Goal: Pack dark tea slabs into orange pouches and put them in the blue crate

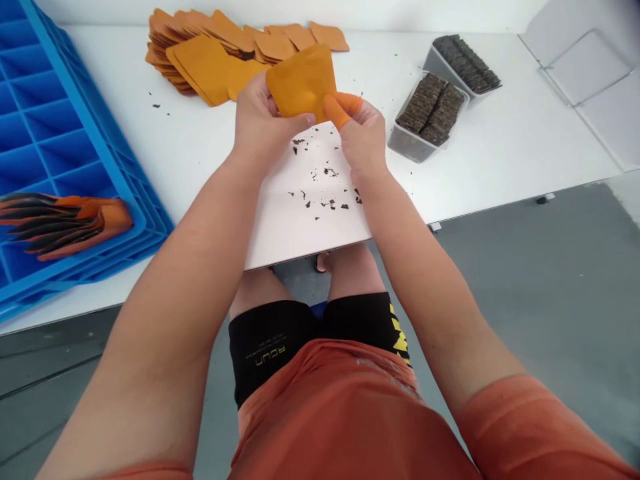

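Note:
Both hands hold up one orange pouch (303, 80) above the white table. My left hand (260, 120) grips its left side, with the thumb along the lower edge. On the lower right corner, my right hand (363, 130) pinches the pouch between fingers that wear orange finger cots (349, 107). Whether anything is inside the pouch, I cannot tell. Just behind the hands lies a spread pile of similar orange pouches (200, 67). Dark brown crumbs and flakes (330, 172) are scattered on the table below the hands.
On the left stands a blue divided crate (117, 150) with several orange pouches (80, 223) upright in one compartment, dark material at their openings. Two clear tubs (415, 143) packed with dark brown flat pieces (430, 107) stand at right. A wire stand (590, 70) is at far right.

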Demonstrator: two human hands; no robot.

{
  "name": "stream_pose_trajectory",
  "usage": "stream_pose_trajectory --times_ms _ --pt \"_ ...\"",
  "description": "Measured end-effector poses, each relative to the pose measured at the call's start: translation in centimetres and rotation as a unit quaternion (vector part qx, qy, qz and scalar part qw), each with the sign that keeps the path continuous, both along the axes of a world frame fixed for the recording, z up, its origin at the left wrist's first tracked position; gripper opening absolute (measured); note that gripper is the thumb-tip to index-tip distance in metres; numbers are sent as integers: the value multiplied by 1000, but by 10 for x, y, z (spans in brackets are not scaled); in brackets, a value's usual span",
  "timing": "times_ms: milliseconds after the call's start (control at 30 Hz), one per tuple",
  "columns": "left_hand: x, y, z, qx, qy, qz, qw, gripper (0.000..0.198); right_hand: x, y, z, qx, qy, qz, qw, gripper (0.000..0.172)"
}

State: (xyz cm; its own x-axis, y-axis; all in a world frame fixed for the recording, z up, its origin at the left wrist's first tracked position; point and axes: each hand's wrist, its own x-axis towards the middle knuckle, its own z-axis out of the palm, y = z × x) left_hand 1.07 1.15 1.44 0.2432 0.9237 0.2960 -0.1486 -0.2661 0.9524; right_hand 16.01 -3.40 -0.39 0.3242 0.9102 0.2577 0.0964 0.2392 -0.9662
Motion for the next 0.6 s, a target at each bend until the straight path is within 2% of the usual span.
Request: stream_pose_trajectory --times_ms 100,233,300,400,500,600 --pt "0 3 -5 26 -15 0 1000 50 0 1 1 -35 -46 -12 998 12" --pt "-1 2 -6 55 2 -27 998 49 -1 0 4 -44 -52 -38 997 55" --pt "-4 -3 -2 62 27 -32 997 48 -1 -1 5 -50 -47 -53 996 70" --pt "-12 -11 9 134 129 -4 983 61 -2 -1 6 -56 -58 -53 995 79" --pt "-21 -15 17 237 216 7 947 78 -5 -1 5 -53 -66 -32 996 83" --pt "-21 -15 17 233 244 -44 940 78 -8 -2 5 -47 -67 -13 997 86"
